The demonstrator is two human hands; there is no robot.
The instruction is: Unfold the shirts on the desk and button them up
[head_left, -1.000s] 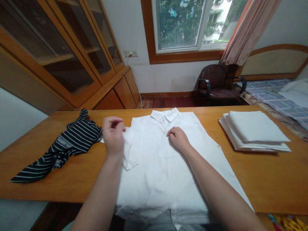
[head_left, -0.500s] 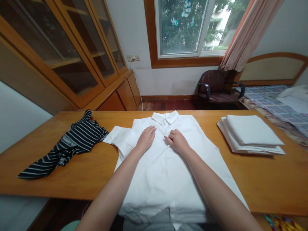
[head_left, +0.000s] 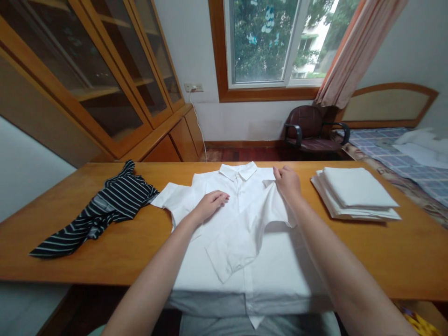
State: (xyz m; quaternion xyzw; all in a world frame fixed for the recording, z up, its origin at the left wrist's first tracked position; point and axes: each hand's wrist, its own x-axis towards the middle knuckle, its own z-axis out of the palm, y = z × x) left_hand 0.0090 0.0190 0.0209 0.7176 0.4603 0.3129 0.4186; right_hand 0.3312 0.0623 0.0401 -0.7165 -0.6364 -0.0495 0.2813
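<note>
A white shirt (head_left: 224,261) lies front up on the wooden table, its collar at the far side and its lower end over the near edge. My left hand (head_left: 212,204) rests on the chest left of the buttons, fingers together; whether it pinches any cloth is unclear. My right hand (head_left: 287,183) grips the shirt at the right shoulder, lifting the cloth slightly. From there a sleeve (head_left: 238,242) falls folded inward across the front. The left sleeve (head_left: 175,198) spreads outward towards a striped garment.
A crumpled black-and-white striped garment (head_left: 119,198) is on the left of the table (head_left: 115,266). Folded white cloths (head_left: 357,193) are stacked at the right. Beyond the table stand a chair (head_left: 308,126), a bed and a glass-door cabinet (head_left: 119,84).
My right hand has moved from the shirt's middle to its right shoulder and taken hold there. The sleeve now lies across the front. My left hand has barely moved.
</note>
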